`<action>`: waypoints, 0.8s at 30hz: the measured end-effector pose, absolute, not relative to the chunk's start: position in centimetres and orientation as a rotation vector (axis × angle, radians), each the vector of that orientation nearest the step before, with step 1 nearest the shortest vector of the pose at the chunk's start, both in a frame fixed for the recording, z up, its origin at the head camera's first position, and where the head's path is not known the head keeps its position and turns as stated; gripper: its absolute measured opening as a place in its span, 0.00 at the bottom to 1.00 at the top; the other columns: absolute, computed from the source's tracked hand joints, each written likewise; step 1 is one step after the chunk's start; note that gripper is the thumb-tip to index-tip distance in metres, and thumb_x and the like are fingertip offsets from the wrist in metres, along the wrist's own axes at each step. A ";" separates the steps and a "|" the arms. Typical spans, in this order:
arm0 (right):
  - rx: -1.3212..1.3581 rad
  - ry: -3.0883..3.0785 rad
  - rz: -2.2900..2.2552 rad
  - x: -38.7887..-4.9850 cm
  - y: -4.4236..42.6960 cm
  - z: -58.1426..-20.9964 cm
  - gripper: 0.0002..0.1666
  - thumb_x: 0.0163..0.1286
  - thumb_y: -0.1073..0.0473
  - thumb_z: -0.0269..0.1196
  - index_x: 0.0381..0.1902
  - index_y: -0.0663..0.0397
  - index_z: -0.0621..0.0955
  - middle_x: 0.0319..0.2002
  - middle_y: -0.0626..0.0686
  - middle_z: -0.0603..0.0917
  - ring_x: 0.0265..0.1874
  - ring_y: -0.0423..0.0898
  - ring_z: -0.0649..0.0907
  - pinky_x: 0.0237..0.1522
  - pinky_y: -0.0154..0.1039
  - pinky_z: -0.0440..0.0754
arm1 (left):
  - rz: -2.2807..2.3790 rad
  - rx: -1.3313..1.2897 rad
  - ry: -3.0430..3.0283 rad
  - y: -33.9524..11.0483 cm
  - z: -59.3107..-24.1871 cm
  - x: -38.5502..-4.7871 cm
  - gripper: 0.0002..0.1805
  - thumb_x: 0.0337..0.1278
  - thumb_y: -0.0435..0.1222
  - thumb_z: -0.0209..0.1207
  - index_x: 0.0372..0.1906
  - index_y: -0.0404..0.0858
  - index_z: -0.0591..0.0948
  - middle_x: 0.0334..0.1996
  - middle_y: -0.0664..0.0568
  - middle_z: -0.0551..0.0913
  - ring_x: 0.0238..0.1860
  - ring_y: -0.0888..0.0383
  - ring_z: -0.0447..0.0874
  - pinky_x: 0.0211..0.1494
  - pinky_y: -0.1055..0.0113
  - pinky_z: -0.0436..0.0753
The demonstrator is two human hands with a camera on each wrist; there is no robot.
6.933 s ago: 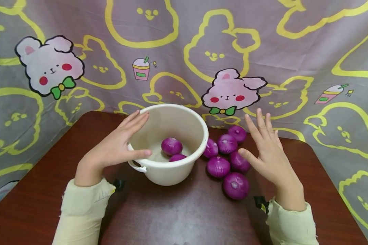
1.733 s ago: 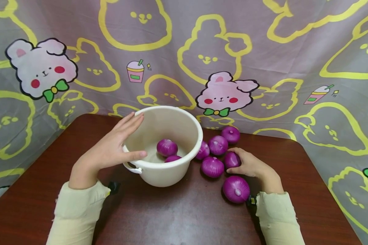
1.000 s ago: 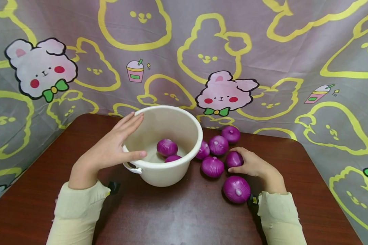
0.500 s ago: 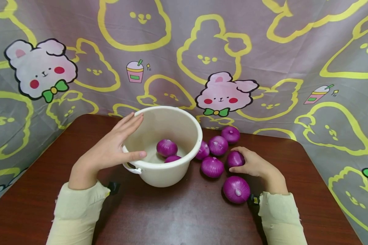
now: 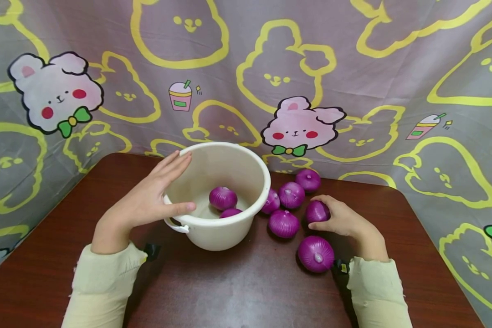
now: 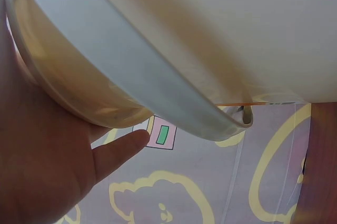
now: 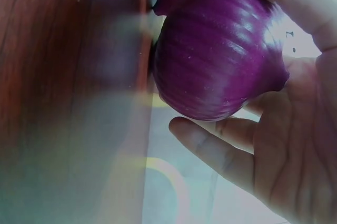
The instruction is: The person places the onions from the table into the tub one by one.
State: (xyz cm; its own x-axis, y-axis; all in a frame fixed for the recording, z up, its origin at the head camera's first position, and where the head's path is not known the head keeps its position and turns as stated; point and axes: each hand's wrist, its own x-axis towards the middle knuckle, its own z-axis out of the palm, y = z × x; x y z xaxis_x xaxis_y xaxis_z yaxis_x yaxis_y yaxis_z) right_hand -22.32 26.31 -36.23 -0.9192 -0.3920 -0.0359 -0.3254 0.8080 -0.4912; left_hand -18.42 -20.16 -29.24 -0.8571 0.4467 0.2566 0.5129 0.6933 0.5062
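In the head view my left hand [image 5: 141, 200] is spread along the left side of a white bucket [image 5: 219, 237], its fingers straight at the rim and its thumb over the near rim. The left wrist view shows part of that hand [image 6: 52, 155] against the bucket [image 6: 126, 58]. Inside lie two purple onions, one [image 5: 223, 198] in plain sight, the other [image 5: 231, 213] partly behind the rim. My right hand [image 5: 348, 223] grips a purple onion [image 5: 317, 212] between thumb and fingers. From the right wrist, this onion [image 7: 216, 50] sits between thumb and fingers of the hand [image 7: 289, 140].
Other onions are on the brown table [image 5: 229, 291], right of the bucket: one [image 5: 316, 253] nearer the front, another [image 5: 284, 223] left of the gripped one, and several behind, including one [image 5: 308, 181] farthest back. A patterned cloth [image 5: 238, 82] hangs behind the table.
From open above the onions, my right hand has come down and taken hold of one, which has shifted slightly right with it. My left hand stays at the bucket.
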 end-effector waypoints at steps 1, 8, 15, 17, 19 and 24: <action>-0.576 2.861 -0.736 -22.3 26.3 -36.2 0.43 0.55 0.49 0.75 0.62 0.65 0.72 0.57 0.66 0.78 0.55 0.61 0.78 0.61 0.62 0.75 | -0.883 -0.792 -2.786 -20.2 -29.2 -18.4 0.55 0.51 0.55 0.68 0.79 0.42 0.54 0.80 0.51 0.51 0.82 0.50 0.36 0.75 0.32 0.53; -0.575 2.873 -0.718 -22.0 26.4 -35.7 0.43 0.56 0.47 0.75 0.63 0.65 0.72 0.57 0.65 0.78 0.54 0.60 0.79 0.60 0.61 0.76 | -0.880 -0.792 -2.788 -20.1 -29.1 -18.4 0.55 0.51 0.55 0.68 0.79 0.42 0.54 0.80 0.51 0.51 0.82 0.50 0.36 0.75 0.32 0.53; -0.566 2.872 -0.729 -21.9 26.5 -35.3 0.44 0.57 0.46 0.74 0.64 0.62 0.71 0.58 0.64 0.78 0.54 0.59 0.79 0.59 0.60 0.77 | -0.879 -0.785 -2.798 -20.1 -29.0 -18.4 0.55 0.51 0.56 0.67 0.79 0.42 0.54 0.81 0.52 0.50 0.82 0.50 0.36 0.74 0.32 0.53; -0.566 2.877 -0.735 -21.8 26.5 -35.2 0.44 0.57 0.46 0.74 0.64 0.62 0.71 0.58 0.64 0.78 0.54 0.59 0.79 0.58 0.60 0.78 | -0.878 -0.782 -2.802 -20.1 -29.0 -18.3 0.55 0.51 0.56 0.67 0.79 0.42 0.53 0.81 0.53 0.50 0.82 0.50 0.36 0.74 0.32 0.53; -0.563 2.878 -0.741 -21.7 26.5 -34.9 0.44 0.57 0.46 0.74 0.65 0.62 0.71 0.58 0.64 0.78 0.54 0.59 0.79 0.58 0.60 0.78 | -0.881 -0.778 -2.807 -20.1 -29.0 -18.3 0.55 0.51 0.56 0.67 0.79 0.43 0.53 0.81 0.53 0.50 0.82 0.50 0.36 0.74 0.32 0.54; -0.547 2.872 -0.755 -21.2 26.6 -34.3 0.44 0.57 0.46 0.74 0.65 0.61 0.70 0.57 0.63 0.78 0.53 0.58 0.80 0.57 0.59 0.80 | -0.883 -0.772 -2.815 -20.1 -29.0 -18.3 0.55 0.51 0.56 0.67 0.79 0.43 0.53 0.81 0.53 0.50 0.82 0.50 0.36 0.74 0.31 0.55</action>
